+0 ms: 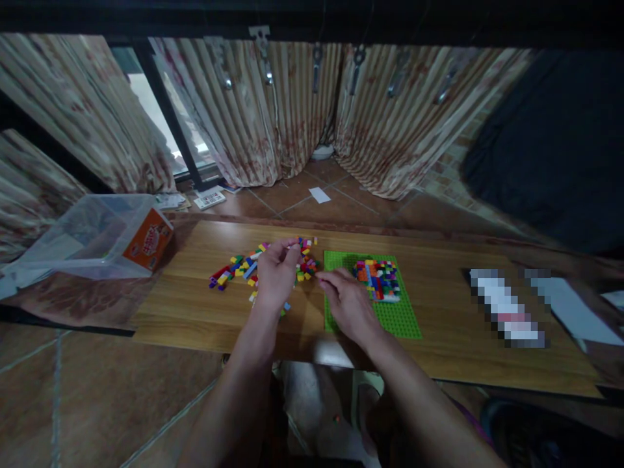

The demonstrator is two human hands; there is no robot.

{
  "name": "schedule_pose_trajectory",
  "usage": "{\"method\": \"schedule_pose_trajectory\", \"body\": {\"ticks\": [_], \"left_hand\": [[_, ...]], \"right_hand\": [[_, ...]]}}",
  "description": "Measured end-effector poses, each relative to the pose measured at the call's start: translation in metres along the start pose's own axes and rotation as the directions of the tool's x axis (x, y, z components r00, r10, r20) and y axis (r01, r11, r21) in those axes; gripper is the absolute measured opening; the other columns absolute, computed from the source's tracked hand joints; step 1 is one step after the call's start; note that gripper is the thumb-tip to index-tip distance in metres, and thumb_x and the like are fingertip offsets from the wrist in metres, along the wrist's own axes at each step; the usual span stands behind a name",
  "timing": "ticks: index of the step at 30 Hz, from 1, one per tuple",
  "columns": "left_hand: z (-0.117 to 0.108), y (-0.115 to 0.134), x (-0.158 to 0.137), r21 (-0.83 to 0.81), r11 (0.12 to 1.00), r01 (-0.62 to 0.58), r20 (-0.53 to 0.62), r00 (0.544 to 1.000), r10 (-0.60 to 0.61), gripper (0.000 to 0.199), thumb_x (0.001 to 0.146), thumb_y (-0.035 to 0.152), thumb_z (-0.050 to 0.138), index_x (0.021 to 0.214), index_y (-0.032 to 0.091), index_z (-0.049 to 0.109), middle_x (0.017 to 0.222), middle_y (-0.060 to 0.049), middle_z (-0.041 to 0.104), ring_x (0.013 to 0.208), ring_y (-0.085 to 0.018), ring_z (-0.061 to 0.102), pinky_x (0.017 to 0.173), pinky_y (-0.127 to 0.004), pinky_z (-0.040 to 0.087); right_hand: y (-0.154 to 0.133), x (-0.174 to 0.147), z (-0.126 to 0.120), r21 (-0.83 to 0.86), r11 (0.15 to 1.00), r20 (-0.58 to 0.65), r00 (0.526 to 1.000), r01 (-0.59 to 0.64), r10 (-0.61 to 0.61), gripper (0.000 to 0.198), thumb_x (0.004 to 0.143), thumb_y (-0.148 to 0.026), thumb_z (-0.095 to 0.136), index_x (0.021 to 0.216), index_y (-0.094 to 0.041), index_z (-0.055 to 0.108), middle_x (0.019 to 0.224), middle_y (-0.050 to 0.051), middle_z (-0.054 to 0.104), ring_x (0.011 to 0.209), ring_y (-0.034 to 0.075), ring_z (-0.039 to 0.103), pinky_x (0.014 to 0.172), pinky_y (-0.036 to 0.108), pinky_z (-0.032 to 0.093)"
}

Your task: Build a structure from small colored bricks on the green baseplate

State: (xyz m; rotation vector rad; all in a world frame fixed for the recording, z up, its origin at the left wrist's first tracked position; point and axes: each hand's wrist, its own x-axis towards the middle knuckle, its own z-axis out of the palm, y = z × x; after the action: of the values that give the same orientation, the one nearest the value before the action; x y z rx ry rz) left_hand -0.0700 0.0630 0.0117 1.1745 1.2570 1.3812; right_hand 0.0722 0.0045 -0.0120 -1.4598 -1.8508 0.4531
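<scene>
My left hand (277, 276) is over the pile of loose toy bricks (238, 268), its thumb and fingers closed together. Anything between those fingertips is too small to make out. My right hand (350, 302) reaches across the left part of a green baseplate (409, 325), thumb and forefinger pinched just past its left edge. What that pinch holds, if anything, cannot be made out. On the baseplate stands a block of multicoloured bricks (385, 279), beyond my right hand and slightly to its right. Part of the pile is hidden behind my left hand.
A clear plastic bin (104, 227) with an orange label stands left of the wooden table (175, 312). A blurred-out item (507, 309) and a white sheet (582, 309) lie on the right. Curtains (273, 117) hang behind, with a paper (319, 195) on the tiled floor.
</scene>
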Motion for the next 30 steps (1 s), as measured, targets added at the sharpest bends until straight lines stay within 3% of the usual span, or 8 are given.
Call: {"method": "schedule_pose_trajectory", "body": {"ticks": [4,7,11,20,30], "left_hand": [[0.008,0.000,-0.003,-0.014,1.000,0.008,0.032,0.999,-0.007,0.021,0.077,0.030,0.062,0.089,0.014,0.068,0.057,0.004,0.059,0.049,-0.009,0.051,0.050,-0.020,0.038],[0.014,-0.001,-0.005,-0.020,1.000,0.016,0.061,0.998,-0.014,0.021,0.077,0.029,0.062,0.089,0.014,0.068,0.058,0.003,0.060,0.051,-0.009,0.053,0.051,-0.020,0.039],[0.021,-0.008,-0.005,-0.004,1.000,-0.007,0.103,0.995,0.007,0.021,0.077,0.029,0.062,0.091,0.014,0.067,0.063,0.002,0.062,0.057,-0.010,0.056,0.054,-0.021,0.040],[0.029,-0.021,-0.002,0.055,0.995,-0.078,0.179,0.982,0.067,0.024,0.079,0.034,0.061,0.091,0.015,0.068,0.065,0.001,0.064,0.058,-0.012,0.057,0.056,-0.023,0.041],[0.032,-0.022,-0.003,0.094,0.992,-0.087,0.217,0.974,0.065,0.019,0.080,0.028,0.060,0.092,0.015,0.067,0.063,0.001,0.062,0.057,-0.012,0.056,0.057,-0.023,0.042]], "right_hand": [[0.020,-0.003,-0.036,0.032,0.998,-0.158,0.986,-0.056,0.060,0.020,0.091,-0.025,0.051,0.096,-0.021,0.070,0.093,0.006,0.070,0.087,0.020,0.065,0.080,0.033,0.050],[0.038,-0.009,-0.061,0.058,0.986,-0.238,0.957,-0.156,0.166,0.020,0.088,-0.032,0.055,0.095,-0.022,0.071,0.095,0.005,0.072,0.084,0.020,0.066,0.079,0.035,0.051],[0.059,-0.017,-0.083,0.044,0.975,-0.313,0.924,-0.218,0.220,0.021,0.084,-0.036,0.061,0.089,-0.021,0.074,0.092,0.006,0.072,0.078,0.019,0.065,0.073,0.033,0.051],[0.091,-0.014,-0.081,-0.063,0.973,-0.266,0.943,-0.224,0.200,0.021,0.080,-0.040,0.063,0.081,-0.025,0.077,0.095,0.006,0.067,0.091,0.023,0.062,0.085,0.040,0.047],[0.090,-0.012,-0.078,-0.043,0.955,-0.290,0.918,-0.295,0.270,0.017,0.075,-0.036,0.066,0.077,-0.023,0.077,0.095,0.007,0.066,0.085,0.021,0.061,0.076,0.036,0.048]]}}
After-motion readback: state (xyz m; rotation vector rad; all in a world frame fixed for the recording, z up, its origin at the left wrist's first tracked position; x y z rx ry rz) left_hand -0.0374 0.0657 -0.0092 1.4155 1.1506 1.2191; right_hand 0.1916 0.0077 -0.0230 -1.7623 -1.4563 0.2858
